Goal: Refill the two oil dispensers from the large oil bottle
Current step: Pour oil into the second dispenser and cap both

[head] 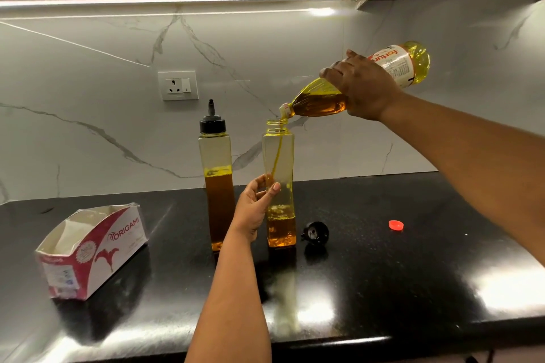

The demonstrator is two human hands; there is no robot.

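Two oil dispensers stand on the black counter (pixel 383 274): the capped dispenser (pixel 216 186) about half full, the open dispenser (pixel 278 186) just beside it, gripped by the left hand (pixel 255 209). The right hand (pixel 362 88) grips the tilted oil bottle (pixel 354 82), its mouth over the opening, oil streaming in

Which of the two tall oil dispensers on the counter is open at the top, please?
The right dispenser, held by the left hand, is open and taking oil from the large bottle. The left dispenser has its black cap on.
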